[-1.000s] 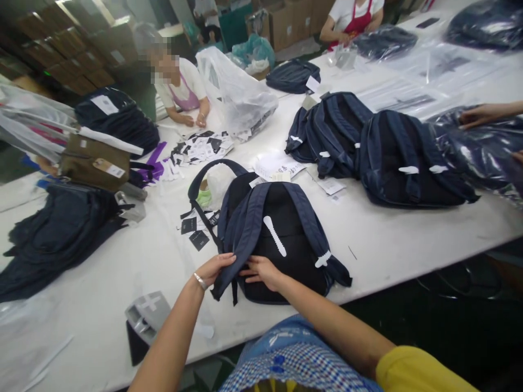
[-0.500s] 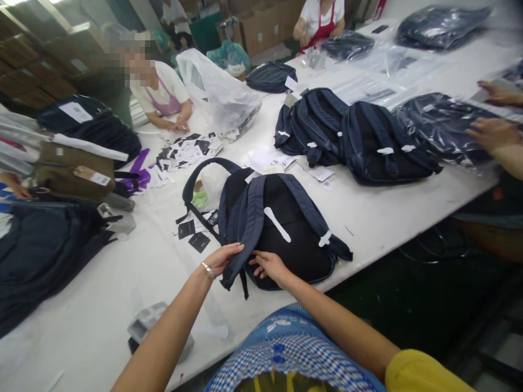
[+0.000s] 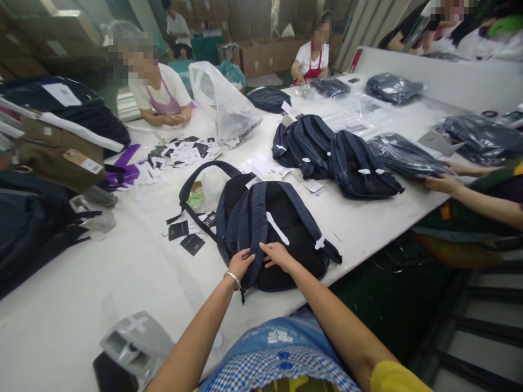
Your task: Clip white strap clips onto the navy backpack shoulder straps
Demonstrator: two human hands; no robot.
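Note:
A navy backpack [image 3: 294,223] lies on the white table in front of me, its black back panel and straps facing up. My left hand [image 3: 242,263] is closed on the left edge of its near shoulder strap [image 3: 258,218]. On the other edge of that strap rests my right hand [image 3: 277,256], thumb and fingers apart, the fingertips at the strap. A white serrated strip [image 3: 278,228] lies on the back panel, and another white piece [image 3: 320,243] is on the right strap. Black tags [image 3: 192,244] are left of the backpack.
More navy backpacks [image 3: 359,163] stand beyond, to the right. A grey tape dispenser [image 3: 137,340] is at the near left. Backpacks and a brown bag [image 3: 61,149] crowd the left side. A person's hands [image 3: 443,182] hold a plastic-wrapped backpack [image 3: 404,155] at the right.
The view has shifted. My hands have moved up along the strap and closer together, and the strap lies flatter. At the right, the other person's hands now grip the edge of a wrapped backpack.

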